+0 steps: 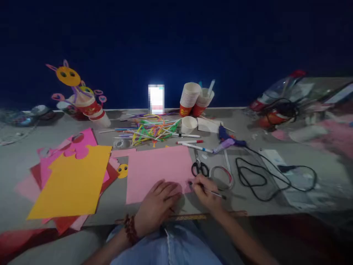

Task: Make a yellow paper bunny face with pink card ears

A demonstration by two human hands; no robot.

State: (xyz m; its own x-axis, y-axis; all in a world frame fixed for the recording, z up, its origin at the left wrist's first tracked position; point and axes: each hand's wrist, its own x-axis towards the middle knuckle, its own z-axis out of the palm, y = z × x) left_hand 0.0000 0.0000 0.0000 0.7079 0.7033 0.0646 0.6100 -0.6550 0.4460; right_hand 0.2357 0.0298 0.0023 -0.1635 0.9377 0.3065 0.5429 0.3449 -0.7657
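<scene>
A pink sheet of paper (158,167) lies on the table before me. My left hand (156,204) rests flat across its lower edge, fingers stretched out. Near the sheet's lower right corner, my right hand (206,192) is closed around a slim pen (220,194), its tip end close to the paper. Black-handled scissors (200,169) lie just beyond the right hand. A yellow round face cutout with googly eyes (122,170) sits beside the sheet's left edge.
Yellow foam paper (73,184) tops several coloured sheets at left. Behind the pink sheet lie pipe cleaners (154,131), markers (190,142) and stacked paper cups (190,98). A glue gun (226,136) with black cord (250,180) and a tape ring (222,177) are at right.
</scene>
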